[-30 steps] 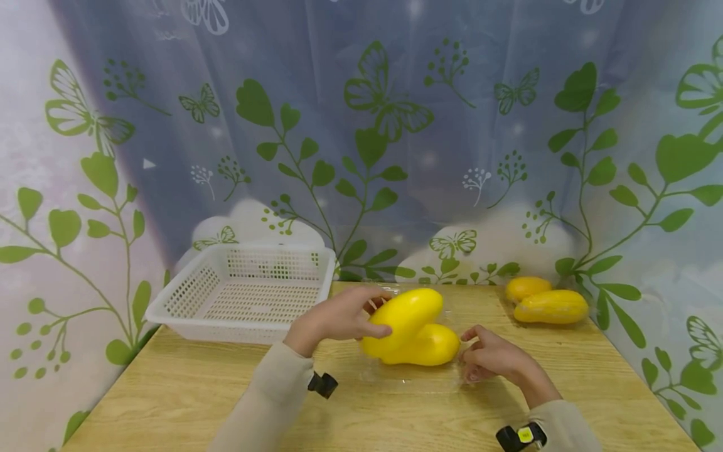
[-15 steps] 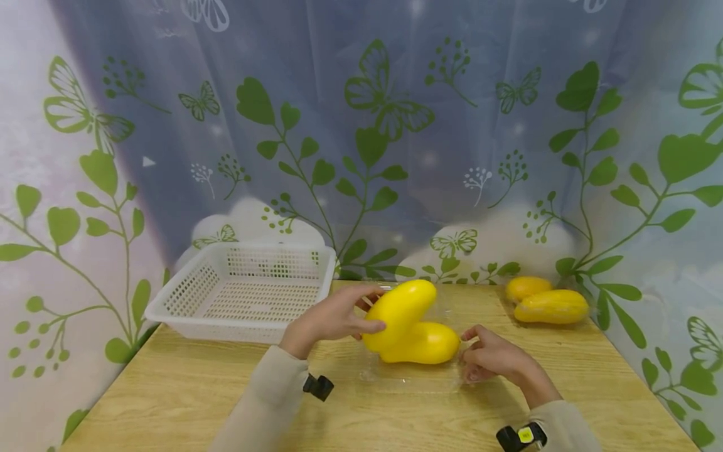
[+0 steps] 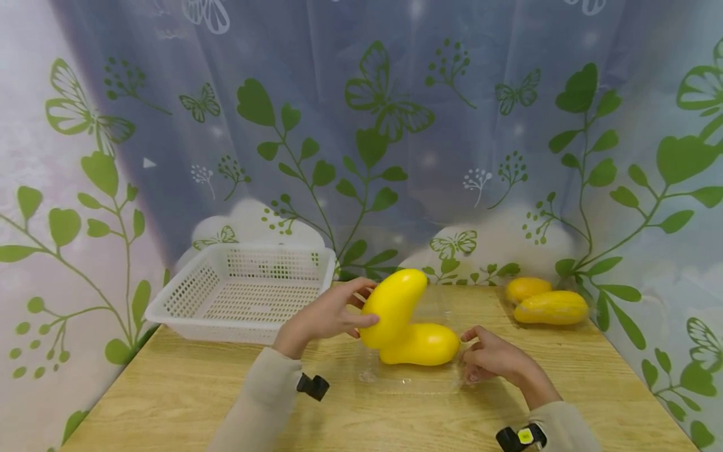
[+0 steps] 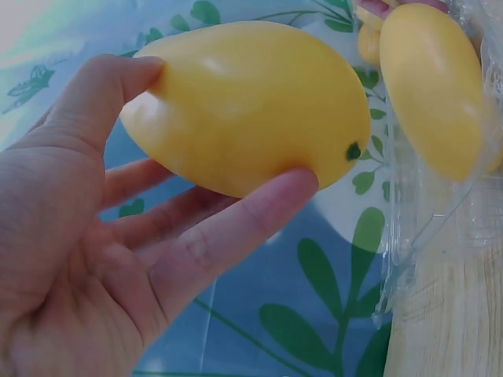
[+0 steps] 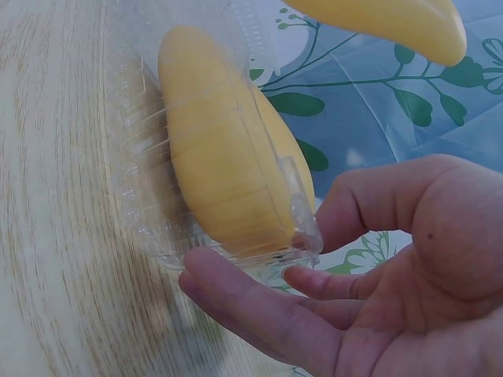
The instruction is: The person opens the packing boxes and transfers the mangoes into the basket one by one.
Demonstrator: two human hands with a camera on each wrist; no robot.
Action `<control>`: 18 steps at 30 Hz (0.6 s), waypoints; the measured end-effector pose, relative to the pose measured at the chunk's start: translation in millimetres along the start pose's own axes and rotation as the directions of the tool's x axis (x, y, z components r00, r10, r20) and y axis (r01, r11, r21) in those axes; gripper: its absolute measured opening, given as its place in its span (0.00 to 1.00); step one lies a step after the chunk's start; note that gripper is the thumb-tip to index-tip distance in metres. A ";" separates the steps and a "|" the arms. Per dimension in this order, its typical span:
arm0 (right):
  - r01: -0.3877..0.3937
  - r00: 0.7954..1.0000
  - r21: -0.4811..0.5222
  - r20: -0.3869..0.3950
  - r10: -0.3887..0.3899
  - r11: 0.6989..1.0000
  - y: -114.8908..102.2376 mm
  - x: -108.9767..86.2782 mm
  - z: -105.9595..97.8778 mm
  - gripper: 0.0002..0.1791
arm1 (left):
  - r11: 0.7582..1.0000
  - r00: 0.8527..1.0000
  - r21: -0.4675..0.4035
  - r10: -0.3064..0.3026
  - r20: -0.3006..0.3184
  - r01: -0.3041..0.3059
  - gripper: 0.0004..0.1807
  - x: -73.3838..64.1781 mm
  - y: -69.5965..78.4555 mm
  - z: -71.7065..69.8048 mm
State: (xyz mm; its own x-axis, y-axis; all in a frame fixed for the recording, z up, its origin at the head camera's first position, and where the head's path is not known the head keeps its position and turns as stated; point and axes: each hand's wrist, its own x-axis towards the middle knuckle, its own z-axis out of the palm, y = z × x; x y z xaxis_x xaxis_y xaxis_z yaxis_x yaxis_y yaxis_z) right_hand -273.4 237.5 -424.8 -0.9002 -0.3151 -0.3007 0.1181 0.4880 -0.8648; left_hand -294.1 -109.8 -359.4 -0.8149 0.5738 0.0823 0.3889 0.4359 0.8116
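The curtain hangs behind the table. At the table's rear left sits the basket; right of it, around the middle, lies the container with the inner fruit in it. The raised fruit is in the left hand — above the table, left of the inner fruit. At the container's right end is the right hand. Farther right and back lie two fruits, the front one partly before the rear one.
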 end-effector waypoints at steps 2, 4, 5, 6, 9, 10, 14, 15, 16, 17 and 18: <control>0.002 1.000 -0.004 0.003 -0.001 1.000 0.0 -0.1 -0.1 0.30 | 1.000 1.000 -0.015 0.012 -0.007 -0.012 0.37 -0.5 -1.1 -0.8; -0.001 1.000 -0.004 0.003 0.001 1.000 -0.3 -0.1 -0.2 0.30 | 0.999 0.999 -0.030 0.030 -0.011 -0.030 0.38 -0.8 -2.5 -1.8; -0.001 1.000 -0.004 0.004 0.001 1.000 -0.5 -0.1 -0.1 0.30 | 0.999 0.999 -0.039 0.036 -0.013 -0.036 0.38 -1.2 -3.0 -2.6; -0.002 1.000 -0.005 0.004 0.002 1.000 -0.7 -0.1 0.0 0.30 | 0.998 0.999 -0.048 0.038 -0.015 -0.038 0.38 -1.8 -3.4 -3.5; -0.003 1.000 -0.003 0.003 0.003 1.000 -1.1 -0.1 0.4 0.30 | 0.997 0.999 -0.071 0.035 -0.028 -0.037 0.38 -3.6 -4.9 -7.1; -0.004 1.000 -0.002 0.003 0.004 1.000 -1.2 -0.2 0.5 0.30 | 0.996 0.999 -0.081 0.032 -0.032 -0.035 0.38 -4.3 -5.5 -8.6; -0.001 1.000 -0.006 -0.006 0.001 1.000 -1.7 -1.2 1.3 0.30 | 0.995 0.999 -0.095 0.034 -0.039 -0.038 0.39 -6.5 -6.7 -14.7; 0.000 1.000 -0.009 -0.010 0.000 1.000 -2.0 -1.6 1.6 0.30 | 0.995 0.999 -0.095 0.032 -0.040 -0.036 0.39 -7.4 -7.0 -16.3; 0.002 1.000 -0.011 -0.012 -0.002 1.000 -2.2 -1.8 1.9 0.30 | 0.995 0.999 -0.096 0.030 -0.042 -0.034 0.39 -8.2 -7.1 -17.8; 0.002 1.000 -0.012 -0.014 -0.003 1.000 -2.5 -2.1 2.2 0.30 | 0.995 0.999 -0.095 0.027 -0.044 -0.031 0.40 -9.1 -7.0 -19.2; 0.002 1.000 -0.013 -0.014 -0.002 1.000 -2.6 -2.2 2.4 0.30 | 0.995 0.999 -0.096 0.022 -0.046 -0.026 0.40 -9.8 -7.0 -20.7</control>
State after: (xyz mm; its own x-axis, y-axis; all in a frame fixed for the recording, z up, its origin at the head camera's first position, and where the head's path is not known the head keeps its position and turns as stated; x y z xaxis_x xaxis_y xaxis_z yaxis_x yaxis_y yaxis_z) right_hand -270.7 234.9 -422.8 -0.9063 -0.3047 -0.2930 0.1109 0.4975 -0.8603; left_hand -297.7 -132.8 -353.9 -0.8252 0.5506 0.1264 0.3668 0.3521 0.8611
